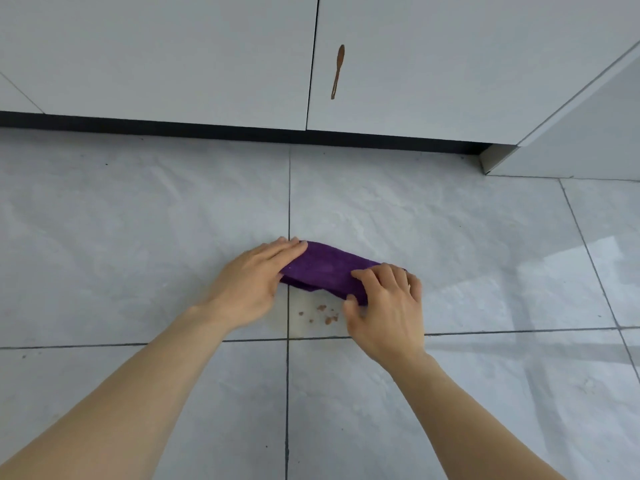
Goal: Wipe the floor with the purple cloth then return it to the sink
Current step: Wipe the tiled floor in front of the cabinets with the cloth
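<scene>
Gripping the cloth [325, 271] at both ends: wrapping the left hand [252, 285] over the 9 o'clock end, pinching the 3 o'clock end in the curled right hand [384, 306]. Holding it folded, low on the floor [138, 220]. Showing brown crumbs [327, 315] at the cloth's 6 o'clock, a brown streak [337, 71] on the cabinet [450, 64] at 12.

Bright even daylight, sharp, wide-angle edge bending
</scene>
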